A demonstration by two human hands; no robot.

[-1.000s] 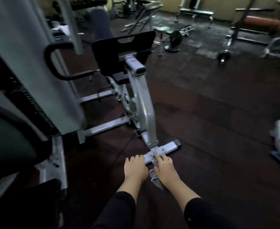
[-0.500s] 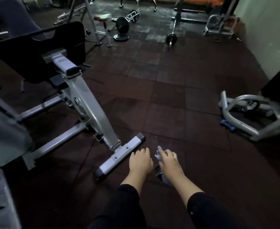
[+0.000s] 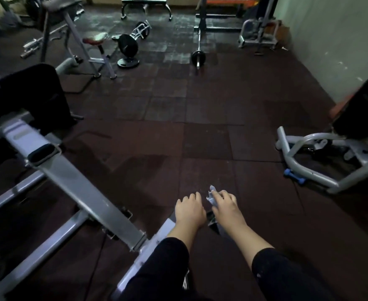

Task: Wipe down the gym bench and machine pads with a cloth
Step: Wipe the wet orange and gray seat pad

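Two arms in black sleeves reach out over the dark floor (image 3: pixel 211 137). The right hand (image 3: pixel 226 206) has its fingers curled around a pale cloth (image 3: pixel 210 195), and a bit of the cloth pokes out past the fingers on the left. The left hand (image 3: pixel 189 210) is just beside it with loose fingers and holds nothing. Under the left arm lies the gray foot bar (image 3: pixel 154 242) of a machine, and its long gray beam (image 3: pixel 80 187) runs up to the left to a black pad (image 3: pixel 37 94). On the right, a small blue dumbbell (image 3: pixel 295 176) lies on the floor, touching a gray curved frame (image 3: pixel 304 168). Far away are a barbell (image 3: pixel 198 55), round weight plates (image 3: pixel 128 47) and a bench (image 3: pixel 145 2).
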